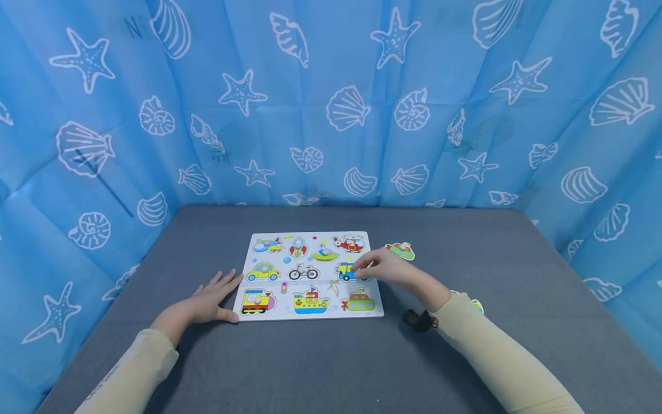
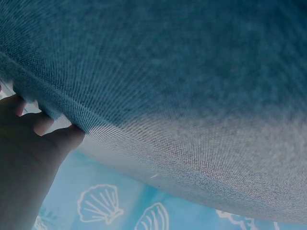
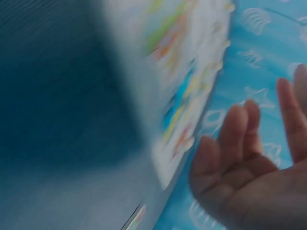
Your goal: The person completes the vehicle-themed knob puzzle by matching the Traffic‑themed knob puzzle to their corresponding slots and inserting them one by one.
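A white puzzle board (image 1: 310, 315) with colourful vehicle pictures lies on the grey table. At its left edge rests my left hand (image 1: 211, 298), fingers spread and touching the border. My right hand (image 1: 388, 268) is over the board's right side, its fingertips beside a blue and yellow vehicle piece (image 1: 343, 270) that they partly cover. In the right wrist view the right hand (image 3: 249, 177) has its fingers apart and holds nothing. A green submarine piece (image 1: 399, 251) lies on the table just beyond that hand. The left wrist view shows only part of the left hand (image 2: 29, 148) and the table.
Partly hidden behind the right sleeve (image 1: 491, 351) is another colourful piece (image 1: 477, 305). A small black device (image 1: 419, 321) is at the right wrist. Blue curtains (image 1: 331, 144) with white shells and starfish surround the grey table (image 1: 289, 368).
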A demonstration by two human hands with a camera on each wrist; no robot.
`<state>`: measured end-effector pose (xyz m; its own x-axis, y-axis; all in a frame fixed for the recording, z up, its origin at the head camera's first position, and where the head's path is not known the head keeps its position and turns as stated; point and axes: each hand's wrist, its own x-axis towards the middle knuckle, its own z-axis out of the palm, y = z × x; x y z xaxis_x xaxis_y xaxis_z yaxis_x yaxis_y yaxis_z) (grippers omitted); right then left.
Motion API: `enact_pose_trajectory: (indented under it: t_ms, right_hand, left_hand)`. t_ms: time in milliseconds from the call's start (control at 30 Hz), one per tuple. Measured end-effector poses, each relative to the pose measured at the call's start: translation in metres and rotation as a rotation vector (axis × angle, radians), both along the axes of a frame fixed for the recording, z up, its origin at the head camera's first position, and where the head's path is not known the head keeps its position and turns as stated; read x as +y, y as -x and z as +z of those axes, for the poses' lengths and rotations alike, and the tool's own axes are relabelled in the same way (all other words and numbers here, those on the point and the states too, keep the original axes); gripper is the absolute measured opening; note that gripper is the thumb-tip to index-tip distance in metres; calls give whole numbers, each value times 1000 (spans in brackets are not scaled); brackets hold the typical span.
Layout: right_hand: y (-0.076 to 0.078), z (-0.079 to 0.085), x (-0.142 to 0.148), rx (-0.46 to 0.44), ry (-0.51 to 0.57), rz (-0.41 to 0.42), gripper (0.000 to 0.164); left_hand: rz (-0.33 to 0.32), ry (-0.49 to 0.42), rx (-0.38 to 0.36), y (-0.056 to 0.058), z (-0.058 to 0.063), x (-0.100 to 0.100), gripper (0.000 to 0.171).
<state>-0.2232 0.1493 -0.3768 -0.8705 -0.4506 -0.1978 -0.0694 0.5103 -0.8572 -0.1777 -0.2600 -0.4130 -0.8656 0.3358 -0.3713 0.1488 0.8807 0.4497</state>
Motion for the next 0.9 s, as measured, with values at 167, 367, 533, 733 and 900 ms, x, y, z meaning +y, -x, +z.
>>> enact_pose_trajectory:
  t_ms: [167, 367, 533, 733, 900]
  right_hand:
    - [-2, -2, 35, 19, 27, 91, 26]
    - [-2, 2, 67, 88, 65, 187, 29]
    - [1, 3, 87, 101, 100, 301, 29]
    - [4, -1, 114, 69, 121, 420, 25]
    - [5, -4, 134, 44, 152, 503, 23]
  left_hand:
    - [0, -7, -3, 0, 1, 0, 108]
    - [-3, -14, -15, 0, 2, 0, 107]
    - [-7, -16, -14, -1, 4, 0, 107]
    - [-1, -7, -4, -2, 5, 3, 107]
    - [5, -3, 0, -2, 3, 2, 108]
